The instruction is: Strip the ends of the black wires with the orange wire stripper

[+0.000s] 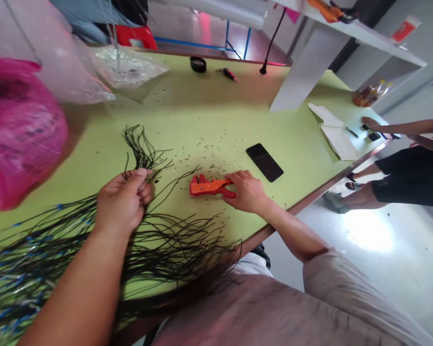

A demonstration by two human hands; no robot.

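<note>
My left hand point(124, 199) is closed around a bundle of thin black wires point(140, 149) whose ends fan out beyond my fingers. More black wires point(173, 245), some with blue marks, spread across the green table point(202, 125) toward my lap. My right hand point(247, 191) rests on the handles of an orange wire stripper point(205, 186) that lies flat on the table, fingers curled over it. Small black bits of insulation point(209, 149) are scattered around the tool.
A black phone point(264, 162) lies right of the stripper. A pink bag point(18, 134) and clear plastic bags point(126, 67) sit at the left. A white shelf support point(303, 67) stands at the back. Another person point(400, 178) stands at the table's right end, hand near a paper point(335, 132).
</note>
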